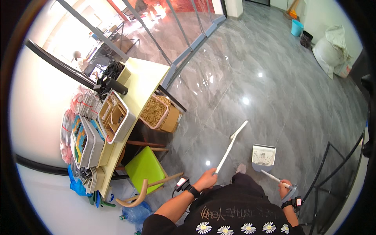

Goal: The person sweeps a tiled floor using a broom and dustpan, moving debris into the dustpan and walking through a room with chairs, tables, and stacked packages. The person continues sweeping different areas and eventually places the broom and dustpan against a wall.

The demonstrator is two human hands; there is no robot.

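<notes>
My left hand grips the white handle of a broom that slants up and away over the grey tiled floor. My right hand holds the handle of a white dustpan, whose pan rests on the floor just right of the broom. One of my shoes shows between the two tools. Both wrists carry black bands with small devices.
A pale yellow table stands at the left with trays, boxes and stacked papers. A tub of brown grain sits under its edge, a green chair nearby. A black metal frame is at right, sacks and a blue bucket far back.
</notes>
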